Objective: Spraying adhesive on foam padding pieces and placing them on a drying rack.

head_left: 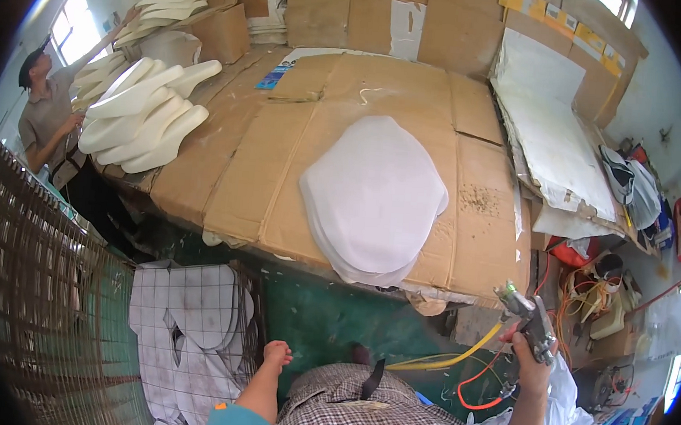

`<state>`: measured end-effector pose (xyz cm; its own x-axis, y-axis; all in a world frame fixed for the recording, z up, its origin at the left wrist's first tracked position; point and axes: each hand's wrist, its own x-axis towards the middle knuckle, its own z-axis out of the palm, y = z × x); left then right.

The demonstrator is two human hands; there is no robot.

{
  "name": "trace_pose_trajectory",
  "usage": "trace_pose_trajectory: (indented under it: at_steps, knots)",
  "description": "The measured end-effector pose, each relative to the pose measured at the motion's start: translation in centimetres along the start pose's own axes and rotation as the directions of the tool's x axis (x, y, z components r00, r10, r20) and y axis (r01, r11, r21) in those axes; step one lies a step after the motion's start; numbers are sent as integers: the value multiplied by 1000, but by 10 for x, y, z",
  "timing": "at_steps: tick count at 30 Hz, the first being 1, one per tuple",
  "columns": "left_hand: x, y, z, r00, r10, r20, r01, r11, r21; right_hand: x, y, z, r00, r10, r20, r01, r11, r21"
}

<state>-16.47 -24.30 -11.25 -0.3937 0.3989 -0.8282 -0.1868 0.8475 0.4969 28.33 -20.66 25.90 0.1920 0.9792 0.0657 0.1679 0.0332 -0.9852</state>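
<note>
My right hand [531, 366] is wrapped round the grip of a metal spray gun [529, 320], raised just off the front right corner of the cardboard-covered table. A yellow hose [469, 349] and an orange hose [479, 404] hang by it. In front of me a stack of thin, pale lilac-white shaped sheets [377, 195] lies on the table, its near edge at the table's front. My left hand [277, 354] hangs low before my body, curled into a loose fist with nothing visible in it, beside a rack of grey-white shaped pieces [191, 320].
Cardboard [265, 160] covers the table. Cream foam pieces [146, 112] are piled at its far left, where a co-worker [51, 113] reaches up to another pile. A wire-mesh rack [58, 295] stands at left. A white-covered board [552, 125] and tangled hoses [575, 296] are at right.
</note>
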Motion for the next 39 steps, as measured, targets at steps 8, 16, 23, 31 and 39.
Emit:
trace_pose_trajectory:
  at_steps: [8,16,23,31,39]
  knots:
    - [2,0,-2,999,37,7,-37,999,-26,-32,-8,-17,989,34,147,-41,998,43]
    - [-15,75,25,962,259,84,-260,966,-3,-41,-20,-41,996,87,29,-83,988,-129]
    - [-32,180,94,824,548,146,-543,837,-73,-19,-4,-1,979,103,178,-116,991,62]
    - [-35,240,159,631,776,3,-691,559,458,-6,-7,-25,987,122,103,-124,992,7]
    - [-64,257,183,612,787,-76,-556,496,667,27,16,-16,989,40,146,-65,983,170]
